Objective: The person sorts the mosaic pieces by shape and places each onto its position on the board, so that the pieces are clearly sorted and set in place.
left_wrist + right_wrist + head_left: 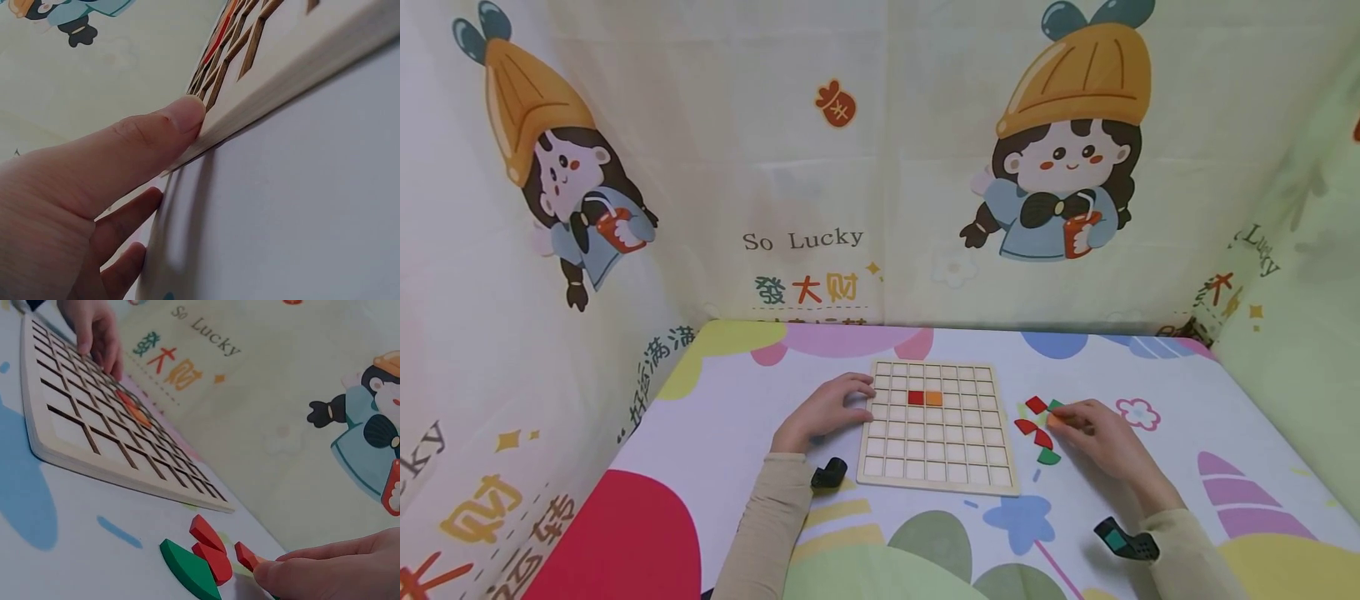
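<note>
Left hand (823, 410): thumb and fingers spread, touching the left edge of the wooden grid board (940, 489); a push could, I judge, skew it. Right hand (1107, 440): pinching an orange piece (1057, 420), right of the board; crowding could knock the red square tile (1036, 405).

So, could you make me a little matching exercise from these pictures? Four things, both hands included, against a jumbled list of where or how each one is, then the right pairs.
1. Left hand
2. Grid board
3. Right hand
4. Red tile in the grid

A. Has an orange piece at its fingertips
B. Just left of the orange tile
C. Touching the board's left edge
D. Pale wood, divided into square cells

Right pairs: 1-C, 2-D, 3-A, 4-B
</note>
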The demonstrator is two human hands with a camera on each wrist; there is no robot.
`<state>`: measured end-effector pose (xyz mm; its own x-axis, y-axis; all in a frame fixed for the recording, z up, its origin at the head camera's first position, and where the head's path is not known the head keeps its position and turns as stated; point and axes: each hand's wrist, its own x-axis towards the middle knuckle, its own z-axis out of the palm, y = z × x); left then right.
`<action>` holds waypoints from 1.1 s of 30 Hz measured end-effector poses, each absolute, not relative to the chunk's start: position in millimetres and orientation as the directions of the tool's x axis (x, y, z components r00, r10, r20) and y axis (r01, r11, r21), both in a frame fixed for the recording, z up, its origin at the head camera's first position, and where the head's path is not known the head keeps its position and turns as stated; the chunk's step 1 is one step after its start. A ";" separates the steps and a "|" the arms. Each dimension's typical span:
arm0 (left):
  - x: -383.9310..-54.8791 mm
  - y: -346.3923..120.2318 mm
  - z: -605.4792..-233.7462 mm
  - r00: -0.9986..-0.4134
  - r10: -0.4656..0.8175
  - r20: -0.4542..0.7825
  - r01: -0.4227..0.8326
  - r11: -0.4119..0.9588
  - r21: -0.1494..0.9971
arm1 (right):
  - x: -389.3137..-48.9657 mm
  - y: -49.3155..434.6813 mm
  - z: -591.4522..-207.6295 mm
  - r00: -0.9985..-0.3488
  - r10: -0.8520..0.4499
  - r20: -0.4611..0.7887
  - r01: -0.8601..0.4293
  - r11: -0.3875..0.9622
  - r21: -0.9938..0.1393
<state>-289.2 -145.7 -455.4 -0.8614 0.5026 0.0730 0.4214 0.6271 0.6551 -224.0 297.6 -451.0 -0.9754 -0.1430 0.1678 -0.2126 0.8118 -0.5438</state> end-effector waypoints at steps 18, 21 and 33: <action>-290.1 -146.5 -455.2 -0.855 0.512 0.080 0.429 0.614 0.662 | -242.3 271.3 -427.2 -0.987 -0.099 0.124 -0.156 0.763 -0.628; -290.4 -146.6 -455.5 -0.856 0.511 0.078 0.428 0.615 0.663 | -246.6 264.6 -424.1 -0.984 -0.123 0.128 -0.177 0.754 -0.632; -291.6 -147.1 -457.0 -0.853 0.516 0.082 0.436 0.616 0.656 | -266.8 231.1 -417.8 -0.965 -0.205 0.161 -0.260 0.730 -0.632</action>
